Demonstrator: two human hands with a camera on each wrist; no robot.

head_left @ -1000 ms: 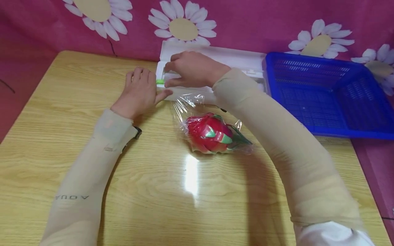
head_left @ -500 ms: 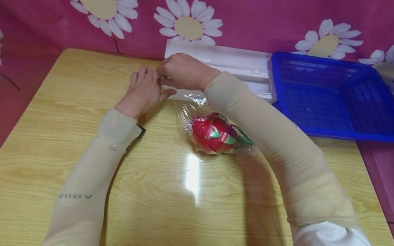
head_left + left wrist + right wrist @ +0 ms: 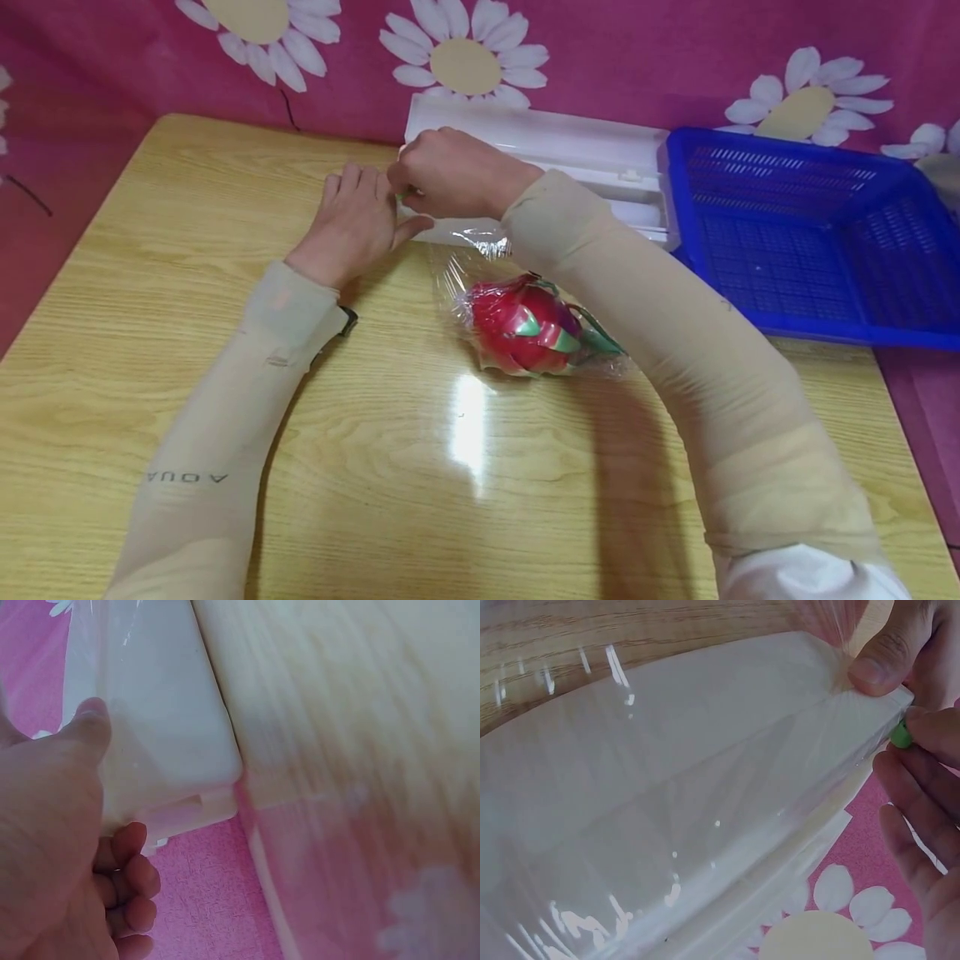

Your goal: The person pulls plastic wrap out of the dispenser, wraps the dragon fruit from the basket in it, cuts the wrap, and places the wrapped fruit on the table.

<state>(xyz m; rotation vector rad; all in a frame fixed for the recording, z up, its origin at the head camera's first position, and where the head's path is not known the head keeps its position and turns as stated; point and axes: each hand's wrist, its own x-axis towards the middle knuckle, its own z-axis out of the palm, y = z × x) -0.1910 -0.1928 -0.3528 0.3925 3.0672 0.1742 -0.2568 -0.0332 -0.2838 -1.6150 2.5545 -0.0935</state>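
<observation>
A white cling film dispenser (image 3: 643, 215) lies along the back of the table, its lid (image 3: 562, 125) tipped back. My left hand (image 3: 345, 221) holds its left end, thumb (image 3: 88, 724) pressed on the front face and the other fingers curled by the end. Beside it, my right hand (image 3: 461, 171) pinches a small green slider (image 3: 901, 736) at the same end. Clear film (image 3: 577, 817) runs over the dispenser's front and bunches near the left thumb. Toward me, the film (image 3: 453, 271) reaches over a red and green dragon fruit (image 3: 525, 325) on the table.
A blue plastic basket (image 3: 677, 196) stands at the dispenser's right end. Behind the wood-grain table (image 3: 360, 500) hangs a pink cloth (image 3: 615, 50) with white daisies. The right forearm crosses over the dispenser's middle, hiding part of it.
My right hand has shifted left along the dispenser, and its spread fingers have closed on the green slider. The left hand has stayed at the end. The head view has shifted slightly.
</observation>
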